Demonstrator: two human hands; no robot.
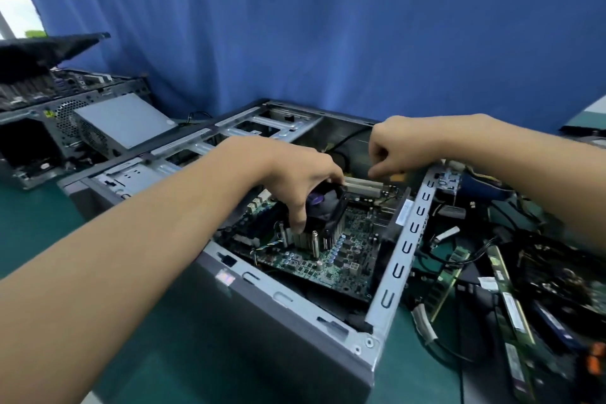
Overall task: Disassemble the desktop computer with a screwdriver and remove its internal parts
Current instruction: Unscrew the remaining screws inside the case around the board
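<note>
case: open desktop case [295, 315] lies on its side on the green bench [36, 226], open face up; long axis runs near-right to far-left, near corner toward the camera
case contents: green motherboard [331, 259] sits in the near-right half; fan-topped heatsink cooler [324, 220] stands on it; white expansion slots [364, 187] at the board's far edge; a black cable [347, 138] loops along the far wall; bare metal drive-bay frame [229, 134] fills the far-left half
board attitude: looks tilted, near edge raised off the case floor; can't tell for sure
left hand [295, 180]: over the cooler, fingers curled down around its top, thumb [296, 220] pressed on the fins on the left side; gripping the cooler
right hand [396, 147]: fingers curled shut, knuckles down at the far edge of the board above the white slots; what it pinches can't be told, fingertips are hidden
cooler vs hands: directly under the left hand; right hand is just beyond and to the right of it, apart from it
right of case: loose pile on the bench, RAM sticks [511, 302], black cables, other boards, touching and overlapping
far left: second opened computer [65, 128] with a grey power supply [121, 118] leaning in it, lid [49, 46] propped up above
backdrop: blue curtain [328, 26] behind the bench
</note>
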